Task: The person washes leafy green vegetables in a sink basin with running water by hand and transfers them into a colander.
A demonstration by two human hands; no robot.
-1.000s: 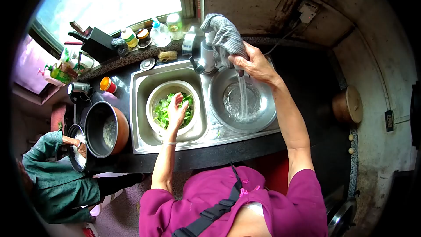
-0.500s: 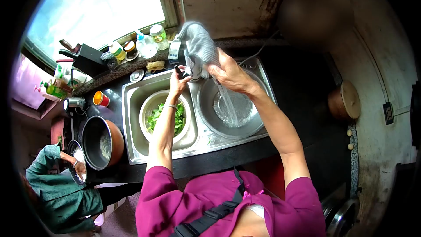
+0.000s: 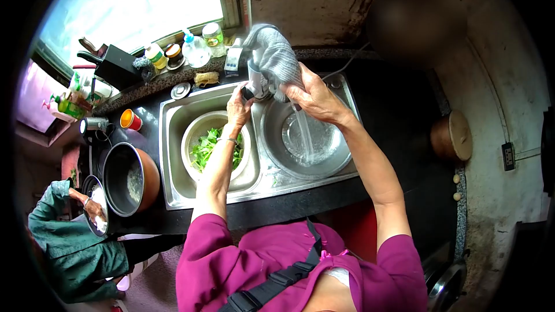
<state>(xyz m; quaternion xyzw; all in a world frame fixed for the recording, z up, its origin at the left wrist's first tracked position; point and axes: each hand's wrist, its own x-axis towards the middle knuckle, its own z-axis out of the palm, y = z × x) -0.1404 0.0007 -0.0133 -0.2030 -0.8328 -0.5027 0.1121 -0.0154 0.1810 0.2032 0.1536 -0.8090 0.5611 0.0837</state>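
Note:
A grey ribbed cloth (image 3: 276,55) covers what looks like the faucet behind the double sink (image 3: 167,138). My right hand (image 3: 315,98) is closed around the cloth's lower right end, where the spout comes out. Water (image 3: 306,138) runs from there into a round metal basin (image 3: 269,144) in the right sink bowl. My left hand (image 3: 239,106) is pinched at a small dark piece below the cloth's left side; what it is I cannot make out. Under my left forearm, a pale colander (image 3: 188,144) holds green leaves (image 3: 205,149) in the left sink bowl.
Left of the sink stand a large pot (image 3: 151,179) and an orange cup (image 3: 130,119). A co-worker's hand (image 3: 94,209) is in a bowl of white stuff. Bottles (image 3: 155,56), a jar (image 3: 213,39) and a knife block (image 3: 117,68) line the window ledge.
The view has shifted slightly. Both my hands stay at the cloth-covered faucet, and the cloth has tilted a little to the right. Water keeps running. The co-worker's hand has moved within the bowl.

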